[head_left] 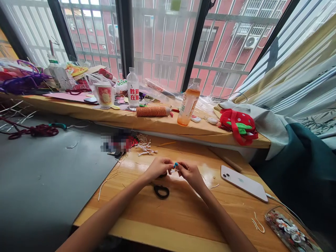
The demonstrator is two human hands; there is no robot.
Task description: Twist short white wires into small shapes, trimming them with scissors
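My left hand [158,168] and my right hand [189,173] meet over the wooden table [183,217], fingertips pinched together on a small whitish piece [173,170] between them; what it is I cannot make out. Both hands have their fingers curled closed. Black-handled scissors [161,190] lie on the table just under my left hand. Several short white scraps [145,148] lie beyond the hands.
A white phone [244,183] with a cable lies at the right, and a patterned case [290,232] near the front right corner. On the sill stand an orange drink bottle [188,102], a water bottle [132,89], an orange thread spool [152,111], and a strawberry pouch [239,126]. A grey mat [47,182] lies left.
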